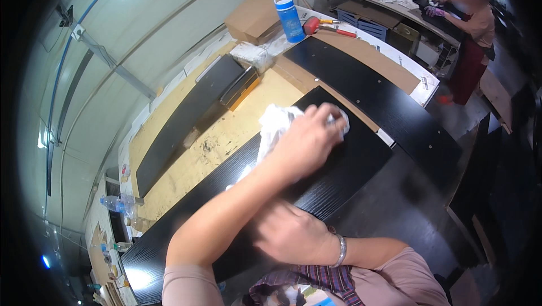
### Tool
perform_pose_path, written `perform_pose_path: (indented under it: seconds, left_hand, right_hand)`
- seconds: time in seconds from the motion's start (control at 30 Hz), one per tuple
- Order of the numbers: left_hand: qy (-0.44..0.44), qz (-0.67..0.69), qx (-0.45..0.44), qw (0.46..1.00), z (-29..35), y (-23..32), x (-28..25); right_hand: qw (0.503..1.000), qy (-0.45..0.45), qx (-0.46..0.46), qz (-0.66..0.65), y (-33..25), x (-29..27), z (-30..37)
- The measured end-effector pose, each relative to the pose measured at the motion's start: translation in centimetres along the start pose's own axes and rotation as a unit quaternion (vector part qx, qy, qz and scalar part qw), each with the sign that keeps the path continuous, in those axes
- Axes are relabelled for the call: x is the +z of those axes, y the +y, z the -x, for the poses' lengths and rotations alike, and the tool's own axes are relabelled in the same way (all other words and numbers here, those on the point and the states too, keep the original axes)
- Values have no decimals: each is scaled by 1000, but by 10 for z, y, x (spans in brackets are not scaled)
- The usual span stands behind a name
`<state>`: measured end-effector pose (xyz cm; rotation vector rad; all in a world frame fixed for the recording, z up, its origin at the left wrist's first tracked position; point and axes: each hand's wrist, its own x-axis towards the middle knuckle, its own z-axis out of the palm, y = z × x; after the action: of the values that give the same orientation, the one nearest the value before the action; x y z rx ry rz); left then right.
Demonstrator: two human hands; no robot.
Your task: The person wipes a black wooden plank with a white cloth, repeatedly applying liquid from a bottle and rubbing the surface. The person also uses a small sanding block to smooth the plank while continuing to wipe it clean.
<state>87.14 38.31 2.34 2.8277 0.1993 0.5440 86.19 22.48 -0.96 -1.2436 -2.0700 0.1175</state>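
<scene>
A long black wood-grain board (333, 184) lies across the bench in front of me. My left hand (319, 131) reaches over it to the far end, fingers closed on a crumpled white cloth (276, 122) that touches the board's surface. Part of the cloth trails down behind my left forearm. My right hand (288, 229), with a silver bracelet (341, 249) at the wrist, is close to my body above the board's near part. It is blurred, and its fingertips are partly hidden by my left forearm, so I cannot make out whether it holds anything.
Another black board (361, 88) with small holes lies beyond on cardboard. Farther left stand a dark curved panel (186, 119) and a cardboard box (254, 18). A blue bottle (289, 20) and red mallet (313, 25) sit at the back. A person (474, 29) works at another bench.
</scene>
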Motion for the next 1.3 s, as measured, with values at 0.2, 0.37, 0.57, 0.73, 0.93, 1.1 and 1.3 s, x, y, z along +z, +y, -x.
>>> perform_pose_path:
  seconds: [0.2, 0.37, 0.57, 0.73, 0.93, 1.1, 1.3]
  left_hand:
    - [30, -106, -147, 983, -45, -57, 16]
    - [21, -150, -109, 982, -28, -42, 20]
    - [30, -201, -129, 971, -21, -32, 16]
    - [27, -155, -112, 981, 5, -19, 5]
    - [39, -186, -141, 972, -19, -53, 11]
    - [41, -199, -112, 973, 11, -41, 14]
    - [63, -181, -147, 971, 128, -1, -29]
  right_hand:
    - [999, 42, 8, -12, -2, 5, -2]
    - [998, 54, 20, -30, -1, 3, -1]
    - [999, 23, 23, -29, -7, -3, -4]
    - [999, 28, 22, -7, -3, 0, 0]
    - [999, 38, 11, -8, -7, 3, -7]
    - [999, 19, 31, -8, -5, -5, -10]
    - [999, 1, 38, -10, -10, -7, -8]
